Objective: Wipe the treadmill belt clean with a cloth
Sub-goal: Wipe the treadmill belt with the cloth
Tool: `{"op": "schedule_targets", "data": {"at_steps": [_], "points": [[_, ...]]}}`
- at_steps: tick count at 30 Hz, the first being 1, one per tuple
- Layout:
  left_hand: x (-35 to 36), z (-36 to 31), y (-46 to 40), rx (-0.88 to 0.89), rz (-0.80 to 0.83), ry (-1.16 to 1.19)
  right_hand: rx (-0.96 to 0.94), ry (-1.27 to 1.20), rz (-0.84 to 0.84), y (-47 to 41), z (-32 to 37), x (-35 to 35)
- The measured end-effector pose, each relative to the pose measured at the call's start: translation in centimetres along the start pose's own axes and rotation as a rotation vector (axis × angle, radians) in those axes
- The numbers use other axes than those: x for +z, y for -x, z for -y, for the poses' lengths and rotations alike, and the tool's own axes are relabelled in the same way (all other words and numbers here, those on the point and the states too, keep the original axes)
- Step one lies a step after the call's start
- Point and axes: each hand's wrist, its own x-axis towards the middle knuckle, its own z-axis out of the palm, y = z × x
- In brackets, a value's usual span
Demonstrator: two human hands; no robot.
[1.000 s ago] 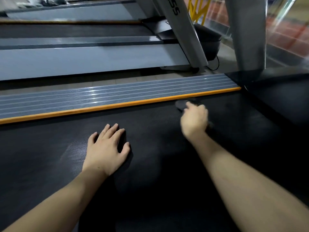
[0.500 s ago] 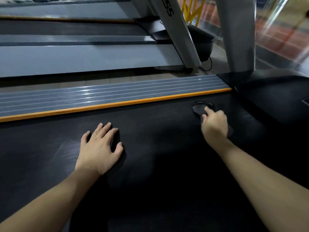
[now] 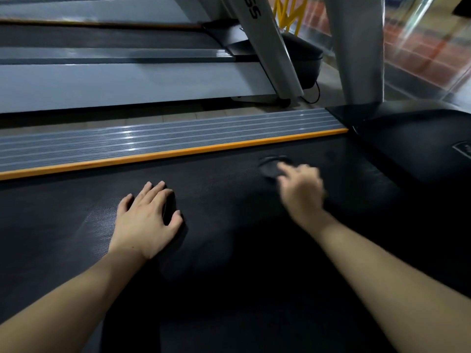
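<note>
The black textured treadmill belt (image 3: 229,250) fills the lower part of the head view. My left hand (image 3: 145,220) lies flat on it at centre left, fingers apart, holding nothing. My right hand (image 3: 300,192) is motion-blurred at centre right, pressing a dark cloth (image 3: 270,169) onto the belt; only the cloth's far end shows past my fingers, close to the belt's front end.
A ribbed grey side rail (image 3: 153,143) with an orange strip (image 3: 178,151) borders the belt's far side. The black motor cover (image 3: 413,138) lies at right. Grey uprights (image 3: 356,47) rise behind, and a neighbouring treadmill (image 3: 114,80) stands beyond the rail.
My right hand slid the cloth rightward along the belt toward the motor cover, then back a little left. My left hand has stayed planted on the belt.
</note>
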Motion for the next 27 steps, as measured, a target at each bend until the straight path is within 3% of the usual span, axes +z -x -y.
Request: {"op": "schedule_targets", "data": {"at_steps": [3, 5, 10, 12, 14, 16, 18, 20, 22, 27], "points": [[0.0, -0.1, -0.1, -0.003, -0.003, 0.008, 0.237, 0.054, 0.032, -1.1, -4.2, -0.1], [-0.1, -0.1, -0.1, -0.002, 0.003, 0.004, 0.264, 0.073, 0.026, 0.0, -0.8, 0.4], [-0.1, 0.0, 0.0, -0.006, -0.002, 0.006, -0.036, -0.152, 0.163, 5.3, 13.3, 0.2], [0.0, 0.0, 0.0, -0.003, 0.0, -0.001, -0.147, -0.273, 0.193, 5.0, 12.8, -0.1], [0.0, 0.0, 0.1, -0.005, 0.001, -0.006, -0.178, -0.232, 0.156, 3.5, 9.2, 0.3], [-0.1, 0.0, 0.1, -0.008, 0.003, -0.004, -0.1, -0.119, 0.037, 1.0, 4.8, 1.2], [-0.1, -0.1, 0.1, -0.009, 0.006, -0.001, 0.086, -0.054, 0.036, -1.6, 2.1, 1.7], [-0.1, -0.1, -0.1, -0.008, 0.011, 0.002, 0.294, -0.014, 0.097, -2.7, 2.5, 2.4], [-0.1, -0.1, -0.1, -0.011, 0.018, 0.008, 0.382, 0.001, 0.103, -2.5, 5.9, 2.8], [-0.2, -0.1, -0.1, -0.015, 0.024, 0.011, 0.024, -0.146, 0.259, 0.9, 18.0, 4.1]]}}
